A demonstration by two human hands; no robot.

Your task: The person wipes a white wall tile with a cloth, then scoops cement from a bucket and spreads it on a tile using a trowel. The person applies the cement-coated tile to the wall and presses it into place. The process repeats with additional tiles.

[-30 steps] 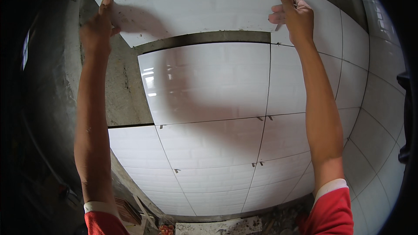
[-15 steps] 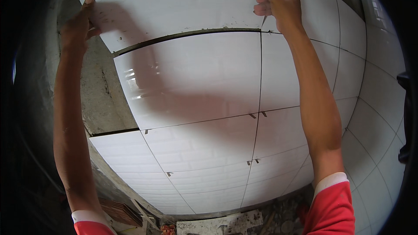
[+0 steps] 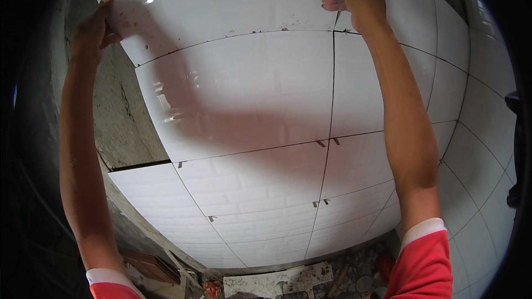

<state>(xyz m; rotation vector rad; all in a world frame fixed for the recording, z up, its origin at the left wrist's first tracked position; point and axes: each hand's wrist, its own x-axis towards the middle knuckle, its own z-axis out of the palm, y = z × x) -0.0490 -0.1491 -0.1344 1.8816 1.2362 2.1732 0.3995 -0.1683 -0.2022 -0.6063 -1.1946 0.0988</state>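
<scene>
A large glossy white wall tile (image 3: pixel 233 0) spans the top of the view, its lower edge meeting the tile below (image 3: pixel 249 88) along a thin joint. My left hand (image 3: pixel 94 27) grips its left edge, thumb on the face and fingers curling behind. Near its lower right corner, my right hand (image 3: pixel 363 3) is closed, fingers curled in front of the tile face. A thin dark pointed shape (image 3: pixel 337 19) shows below those fingers; whether it is a tool or a gap I cannot tell. Specks of mortar (image 3: pixel 285 29) dot the tile's lower edge.
Small dark spacers (image 3: pixel 320 144) sit in the joints of the lower tiles. Bare grey wall (image 3: pixel 124 111) shows at left. A tiled side wall (image 3: pixel 482 149) meets this one at right. Below lie a mortar-spotted white board (image 3: pixel 277 281), rubble and brown boards (image 3: pixel 149 266).
The dark gap under the upper tile has narrowed to a thin line as the tile came down against the one below. Both hands keep their places on it.
</scene>
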